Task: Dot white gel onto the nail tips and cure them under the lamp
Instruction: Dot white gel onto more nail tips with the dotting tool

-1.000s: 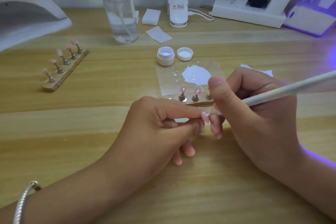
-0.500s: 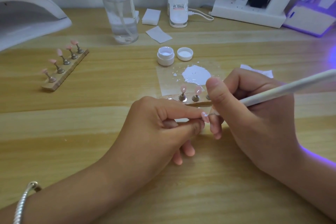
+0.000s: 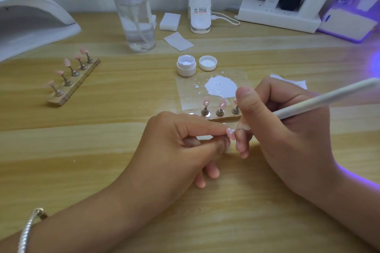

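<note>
The work is in the middle of the dotting step. The left hand [image 3: 185, 146] pinches a single pink nail tip [image 3: 230, 134] between thumb and forefinger, low over the desk [image 3: 102, 150] near the centre. The right hand [image 3: 287, 129] grips a dotting pen [image 3: 329, 97] like a pencil, and its fine metal point meets the tip's far end. Whether a dot has landed is too small to tell.

The supplies are laid out. The gel pot [image 3: 186, 65] stands open with its lid [image 3: 208, 63] just to its right. A puddle of white gel [image 3: 222, 86] is spread on a clear sheet [image 3: 185, 92] just nearer than the pot.

A wooden stand [image 3: 211, 116] lies between that sheet and the hands. It holds at least three pink tips on pegs, and its right end is hidden behind the right hand. A second stand [image 3: 74, 85] with five pink tips sits well to the left. I cannot tell whether any of those tips carry dots.

Curing looks undone for the held tip. The white lamp [image 3: 30, 18] sits at the far left with nothing visible under its arch. Violet light shows at the far right around a small unit [image 3: 347, 16].

As I judge it, what remains is finishing this tip, returning it to a peg, dotting any bare ones and then curing the stands.
</note>
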The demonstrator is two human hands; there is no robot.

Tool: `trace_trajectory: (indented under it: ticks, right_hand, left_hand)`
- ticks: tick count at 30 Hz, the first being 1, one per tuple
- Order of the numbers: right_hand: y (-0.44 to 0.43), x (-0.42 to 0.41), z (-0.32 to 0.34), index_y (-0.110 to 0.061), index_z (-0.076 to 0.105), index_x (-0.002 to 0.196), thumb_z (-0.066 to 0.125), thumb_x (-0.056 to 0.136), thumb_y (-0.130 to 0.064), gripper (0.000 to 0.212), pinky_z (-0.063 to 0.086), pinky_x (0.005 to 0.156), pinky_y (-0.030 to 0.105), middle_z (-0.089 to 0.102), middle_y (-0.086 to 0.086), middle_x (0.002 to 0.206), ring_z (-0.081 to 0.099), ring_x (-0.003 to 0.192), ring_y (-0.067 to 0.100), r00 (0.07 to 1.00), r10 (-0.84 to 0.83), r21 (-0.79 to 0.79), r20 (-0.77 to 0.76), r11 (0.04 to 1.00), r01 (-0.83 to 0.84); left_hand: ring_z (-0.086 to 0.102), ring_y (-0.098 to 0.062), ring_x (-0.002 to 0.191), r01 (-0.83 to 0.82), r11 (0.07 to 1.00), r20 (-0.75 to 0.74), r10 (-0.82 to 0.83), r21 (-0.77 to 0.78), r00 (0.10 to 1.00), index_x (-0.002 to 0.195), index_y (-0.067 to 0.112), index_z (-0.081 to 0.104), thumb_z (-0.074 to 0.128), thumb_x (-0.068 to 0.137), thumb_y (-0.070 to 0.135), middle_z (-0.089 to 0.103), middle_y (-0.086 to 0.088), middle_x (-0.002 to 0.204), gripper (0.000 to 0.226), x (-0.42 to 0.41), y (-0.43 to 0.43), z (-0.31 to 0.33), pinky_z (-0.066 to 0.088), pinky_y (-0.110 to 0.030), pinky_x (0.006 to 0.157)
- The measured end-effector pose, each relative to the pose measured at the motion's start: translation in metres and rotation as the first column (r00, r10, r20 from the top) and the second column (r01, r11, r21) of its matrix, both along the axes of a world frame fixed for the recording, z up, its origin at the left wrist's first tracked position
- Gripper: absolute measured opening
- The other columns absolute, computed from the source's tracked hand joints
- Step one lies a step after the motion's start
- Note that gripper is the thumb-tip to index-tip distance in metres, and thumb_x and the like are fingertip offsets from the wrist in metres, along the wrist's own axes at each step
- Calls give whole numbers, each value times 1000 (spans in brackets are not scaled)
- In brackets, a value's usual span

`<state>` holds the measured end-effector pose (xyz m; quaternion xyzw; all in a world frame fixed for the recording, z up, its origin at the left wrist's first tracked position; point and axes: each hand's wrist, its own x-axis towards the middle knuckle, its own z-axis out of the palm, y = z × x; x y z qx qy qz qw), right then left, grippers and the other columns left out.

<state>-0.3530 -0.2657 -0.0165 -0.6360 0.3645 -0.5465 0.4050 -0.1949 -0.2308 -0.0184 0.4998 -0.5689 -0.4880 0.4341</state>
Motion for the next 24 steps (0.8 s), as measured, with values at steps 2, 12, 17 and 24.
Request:
trace_trajectory:
  ticks: [2,12,17,24]
  right_hand:
    - [0,0,0,-5,45,59,60,93,-17,40,42,34,35,50,-4,41,53,33,27,1000,4,-7,-15,1000,-4]
    - [-1,1,-1,-10,46,58,63,94,-18,41,41,37,27,50,-8,42,52,32,26,1000,21,-3,-17,1000,-21]
    - [-3,-3,7,-12,44,58,62,90,-26,39,35,40,23,47,-4,45,45,33,28,996,10,4,85,1000,-10]
    - [-46,-20,44,-18,56,63,66,92,-40,38,42,44,23,54,-5,48,51,41,11,990,-68,-79,-125,995,58]
  left_hand:
    - [63,-15,42,4,1000,7,-4,-8,1000,83,19,82,75,84,4,75,5,74,17,0,0,0,45,-21,37]
    - [63,-15,41,-3,1000,4,3,-14,1000,83,19,82,75,85,3,74,2,72,17,1,-1,-2,44,-21,37]
    - [59,-10,36,-24,1000,-4,24,6,1000,82,20,82,76,83,6,71,8,61,15,-1,1,-2,42,-17,37]
    - [57,-9,35,-30,998,-58,33,54,998,82,17,82,78,81,8,73,8,64,10,-3,1,0,41,-19,35]
